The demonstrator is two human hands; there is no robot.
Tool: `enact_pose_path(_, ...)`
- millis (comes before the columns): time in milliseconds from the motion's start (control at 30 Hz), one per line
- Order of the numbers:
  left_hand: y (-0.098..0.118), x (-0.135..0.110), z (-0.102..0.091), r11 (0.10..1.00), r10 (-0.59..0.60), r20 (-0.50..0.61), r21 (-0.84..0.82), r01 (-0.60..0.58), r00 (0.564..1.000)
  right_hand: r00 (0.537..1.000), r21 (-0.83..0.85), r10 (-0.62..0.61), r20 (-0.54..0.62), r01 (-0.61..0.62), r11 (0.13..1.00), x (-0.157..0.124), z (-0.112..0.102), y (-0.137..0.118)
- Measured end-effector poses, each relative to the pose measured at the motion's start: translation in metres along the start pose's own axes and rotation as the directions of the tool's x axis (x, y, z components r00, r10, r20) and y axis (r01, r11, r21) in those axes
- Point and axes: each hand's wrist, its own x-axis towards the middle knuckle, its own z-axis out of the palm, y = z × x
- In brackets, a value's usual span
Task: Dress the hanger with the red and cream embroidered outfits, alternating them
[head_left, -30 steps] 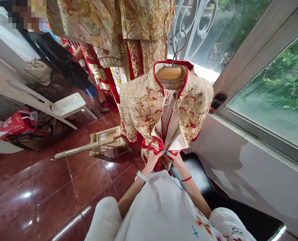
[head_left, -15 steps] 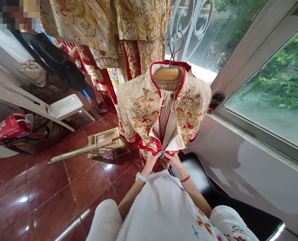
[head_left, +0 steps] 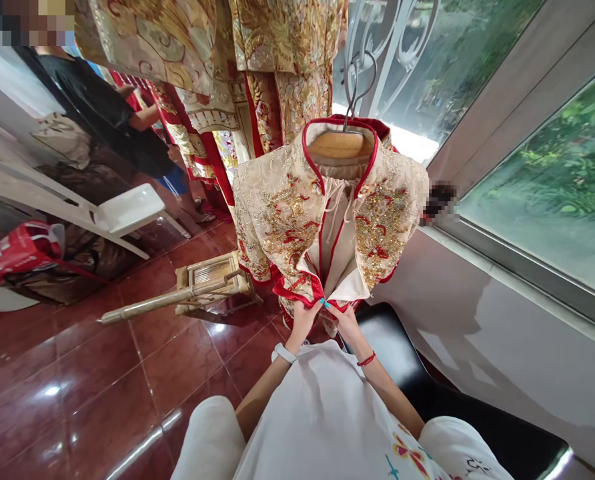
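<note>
In front of me a cream jacket [head_left: 287, 207] with gold and red embroidery and red piping hangs on a wooden hanger [head_left: 340, 144] with a metal hook. Its front is parted, showing pale lining and thin tie cords [head_left: 338, 193]. My left hand [head_left: 305, 317] is closed on the red-edged lower hem at the left front edge. My right hand [head_left: 346, 320] pinches the hem of the right front edge. The thumbs, with turquoise nails, meet at the centre where the two edges come together. What lies under the fingertips is too small to make out.
More embroidered garments [head_left: 277, 40] hang behind the jacket. A bamboo stool [head_left: 212, 277] stands on the tiled floor at left, and a black chair [head_left: 392, 340] at right beside the window wall. Further left are a white chair [head_left: 130, 207], a red bag [head_left: 22, 250] and a person in black [head_left: 102, 107].
Both hands stay on the hem, with the thumbs slightly closer together. The jacket's top and hanger have shifted a little to the right in view.
</note>
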Motion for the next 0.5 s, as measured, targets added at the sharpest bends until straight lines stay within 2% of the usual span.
enact_pose_path(167,-0.001,0.002,-0.003,0.995,0.06,0.017,0.077,-0.061,0.998,0.999,0.024,-0.033,-0.031,0.034,0.999,0.002,0.004,0.009)
enact_pose_path(333,-0.017,0.008,-0.01,0.994,0.058,0.001,0.096,-0.057,0.998,0.993,0.052,-0.03,-0.11,0.036,0.998,0.012,0.001,0.025)
enact_pose_path(500,-0.034,0.018,-0.019,0.991,0.009,-0.046,0.136,-0.003,0.999,0.987,0.017,-0.012,-0.159,0.014,1.0,0.026,-0.007,0.039)
